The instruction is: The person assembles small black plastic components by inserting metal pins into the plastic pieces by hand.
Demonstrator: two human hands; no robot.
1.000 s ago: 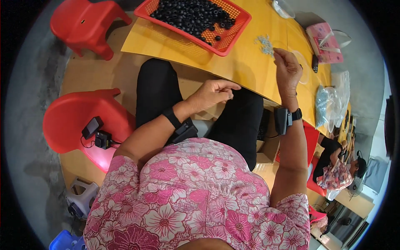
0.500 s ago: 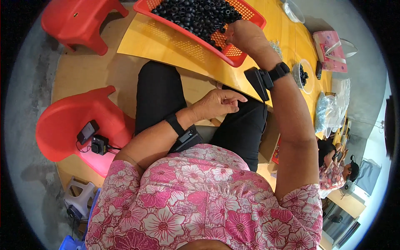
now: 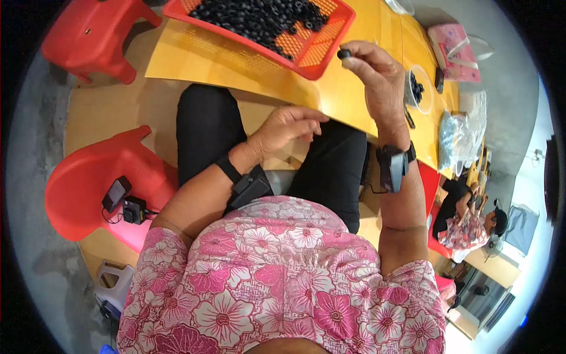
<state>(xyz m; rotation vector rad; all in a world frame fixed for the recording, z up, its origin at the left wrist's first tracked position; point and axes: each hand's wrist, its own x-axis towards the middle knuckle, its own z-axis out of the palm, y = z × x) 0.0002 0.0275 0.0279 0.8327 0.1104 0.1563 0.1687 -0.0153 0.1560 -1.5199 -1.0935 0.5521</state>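
Right hand [image 3: 382, 79] pinches black part [image 3: 344, 53] between red basket [image 3: 321, 44] and clear tub [image 3: 425, 99]. Left hand [image 3: 286, 131] by table [image 3: 339, 97] edge, grip: can't tell.

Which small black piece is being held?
The black piece pinched in the right hand; the other visible pieces lie in the red basket or the clear bowl.

The table [image 3: 354, 101] offers free passage in front of the red basket [image 3: 321, 44], which blocks low crossing.
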